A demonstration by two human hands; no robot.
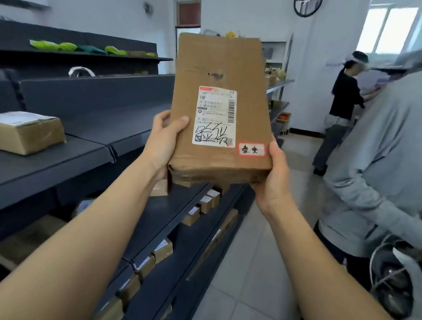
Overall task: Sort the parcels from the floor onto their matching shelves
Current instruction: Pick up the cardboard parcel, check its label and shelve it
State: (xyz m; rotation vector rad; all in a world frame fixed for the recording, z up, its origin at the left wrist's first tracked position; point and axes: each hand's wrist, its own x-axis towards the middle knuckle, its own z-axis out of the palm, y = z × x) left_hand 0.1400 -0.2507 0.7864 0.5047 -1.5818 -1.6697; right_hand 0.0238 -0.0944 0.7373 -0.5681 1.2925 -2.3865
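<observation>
Aloft, left hand (163,141) and right hand (275,172) grip a parcel (221,108).

Left arm: bare, extended forward from 7 o'clock toward centre, wrist straight. Left hand (163,141): closed in a grip on the near left corner of the parcel (221,108), thumb laid across its front face, fingers hidden behind. Right arm: bare, extended from 5 o'clock. Right hand (275,172): cupped under the near right corner, thumb along the edge.

Parcel (220,113) between hands, shelves (82,124) left
</observation>
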